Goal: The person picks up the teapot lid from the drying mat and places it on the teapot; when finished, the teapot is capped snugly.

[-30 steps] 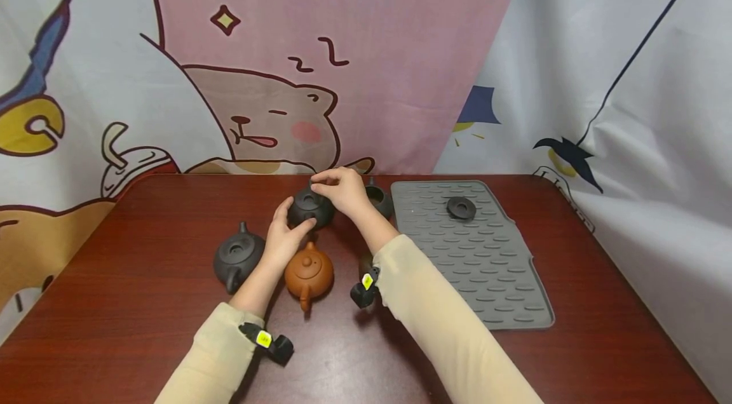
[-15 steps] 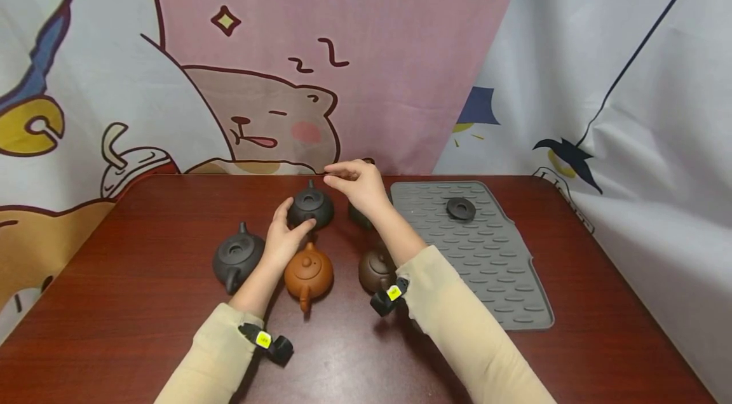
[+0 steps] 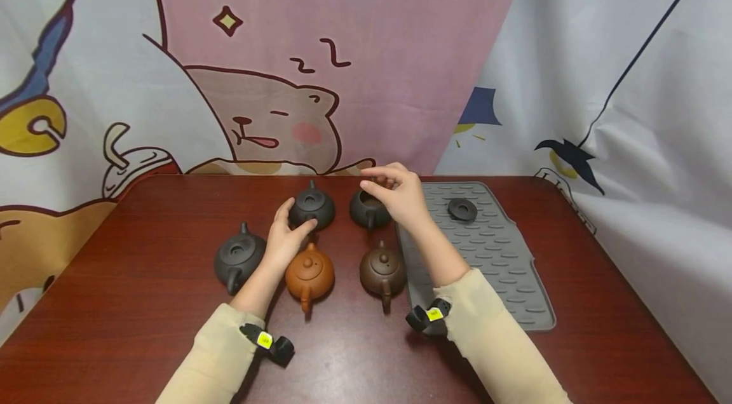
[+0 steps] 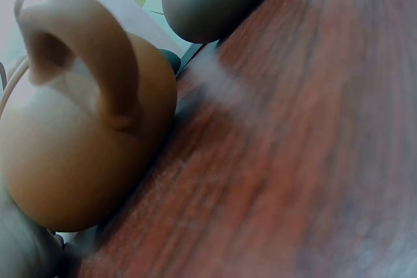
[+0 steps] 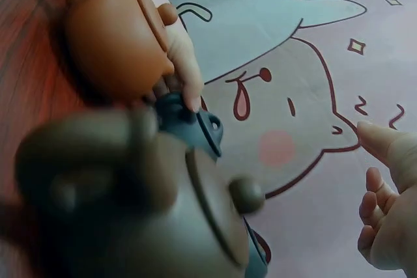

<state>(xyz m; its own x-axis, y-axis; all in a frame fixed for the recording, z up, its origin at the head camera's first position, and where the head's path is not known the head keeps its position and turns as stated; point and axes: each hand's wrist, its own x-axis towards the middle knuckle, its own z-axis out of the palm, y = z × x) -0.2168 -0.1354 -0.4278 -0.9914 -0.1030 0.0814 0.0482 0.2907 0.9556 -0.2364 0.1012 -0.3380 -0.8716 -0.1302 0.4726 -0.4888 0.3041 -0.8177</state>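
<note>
My left hand [image 3: 281,240] holds a lidded black teapot [image 3: 316,206] at the back of the table, fingers on its left side and thumb near the handle. In the right wrist view, that black teapot [image 5: 186,125] is partly covered by others. My right hand [image 3: 405,199] hovers over a lidless black teapot [image 3: 363,212], thumb and forefinger reaching out and apart, nothing visible between them. In front of the left hand's teapot stands an orange teapot [image 3: 310,274]; a brown teapot [image 3: 382,269] is to its right.
Left of my left forearm sits a dark grey teapot [image 3: 240,255]. A grey ridged mat [image 3: 486,264] lies on the right of the wooden table [image 3: 137,302], bearing a loose black lid [image 3: 462,209]. A printed curtain [image 3: 389,61] hangs behind.
My right hand has left the lid of the black teapot and moved right, over the lidless one. The brown teapot has come into view. My left hand stays in place.
</note>
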